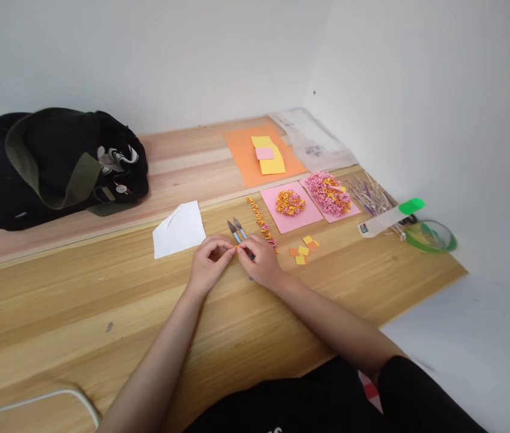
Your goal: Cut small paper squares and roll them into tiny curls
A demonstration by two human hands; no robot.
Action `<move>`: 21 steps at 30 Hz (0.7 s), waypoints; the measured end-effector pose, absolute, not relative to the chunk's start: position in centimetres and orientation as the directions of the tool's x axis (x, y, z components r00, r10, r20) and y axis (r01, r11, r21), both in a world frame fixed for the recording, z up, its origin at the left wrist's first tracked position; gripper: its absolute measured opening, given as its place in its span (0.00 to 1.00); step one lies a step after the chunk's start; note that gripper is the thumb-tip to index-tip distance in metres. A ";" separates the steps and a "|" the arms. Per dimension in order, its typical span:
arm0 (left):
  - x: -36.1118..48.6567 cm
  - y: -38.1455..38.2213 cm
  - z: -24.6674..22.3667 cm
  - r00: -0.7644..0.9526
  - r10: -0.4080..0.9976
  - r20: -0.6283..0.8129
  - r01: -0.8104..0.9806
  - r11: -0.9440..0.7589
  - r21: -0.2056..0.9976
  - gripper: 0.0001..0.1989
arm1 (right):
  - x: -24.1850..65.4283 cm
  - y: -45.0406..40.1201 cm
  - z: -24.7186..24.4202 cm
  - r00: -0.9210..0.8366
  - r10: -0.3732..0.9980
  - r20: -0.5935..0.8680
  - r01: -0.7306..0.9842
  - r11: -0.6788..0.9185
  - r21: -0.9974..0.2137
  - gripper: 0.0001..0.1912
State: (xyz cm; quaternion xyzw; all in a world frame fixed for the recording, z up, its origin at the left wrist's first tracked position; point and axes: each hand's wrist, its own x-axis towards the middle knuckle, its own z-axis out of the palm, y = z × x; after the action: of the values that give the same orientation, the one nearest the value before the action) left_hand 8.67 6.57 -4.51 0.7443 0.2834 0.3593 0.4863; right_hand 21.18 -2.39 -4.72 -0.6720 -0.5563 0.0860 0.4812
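My left hand (210, 263) and my right hand (259, 260) meet over the table, fingertips pinched together. Between them is a small orange piece (237, 247), too small to tell exactly what it is. Just beyond the fingers lie snips (237, 231) with dark pointed blades; my right hand partly covers their handles. A row of small curled orange, yellow and pink pieces (261, 222) runs behind my right hand. To its right, several small yellow and orange paper squares (304, 251) are scattered. A white sheet of paper (180, 231) lies beyond my left hand.
Heaps of tiny orange (290, 203) and pink pieces (329, 192) sit on pink sheets. Farther back are an orange sheet (241, 159) and a plastic bag (313, 141). A green tape roll (430, 236) stands right; a black bag (56, 162) left; a white cable (56, 394) lies front left.
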 end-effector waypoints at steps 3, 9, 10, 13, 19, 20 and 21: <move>8.7 6.6 -4.4 0.576 0.777 0.255 0.075 -0.360 0.930 0.04 | 21.2 -2.4 -4.7 0.362 0.837 0.409 0.666 0.075 -0.742 0.09; 8.7 6.5 -4.2 0.576 0.781 0.243 0.079 -0.349 0.934 0.05 | 21.2 -2.5 -4.7 0.363 0.840 0.403 0.664 0.070 -0.744 0.07; 8.7 6.5 -4.1 0.576 0.780 0.244 0.078 -0.349 0.934 0.05 | 21.2 -2.5 -4.7 0.361 0.840 0.406 0.665 0.073 -0.743 0.08; 8.7 6.5 -4.1 0.576 0.780 0.247 0.080 -0.354 0.932 0.05 | 21.1 -2.5 -4.7 0.359 0.844 0.397 0.668 0.065 -0.741 0.07; 8.7 6.5 -4.2 0.579 0.772 0.262 0.075 -0.370 0.926 0.05 | 21.1 -2.5 -4.6 0.360 0.847 0.392 0.672 0.056 -0.738 0.08; 8.7 6.5 -4.2 0.580 0.771 0.263 0.073 -0.371 0.926 0.04 | 21.2 -2.4 -4.6 0.357 0.844 0.401 0.672 0.066 -0.737 0.08; 8.7 6.5 -4.2 0.580 0.770 0.264 0.071 -0.371 0.926 0.04 | 21.2 -2.4 -4.6 0.354 0.841 0.409 0.671 0.075 -0.737 0.08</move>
State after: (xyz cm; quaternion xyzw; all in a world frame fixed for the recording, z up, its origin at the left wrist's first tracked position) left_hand 8.70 6.54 -4.19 0.7452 0.2823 0.3608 0.4845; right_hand 21.16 -2.43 -4.64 -0.6740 -0.5610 0.0898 0.4722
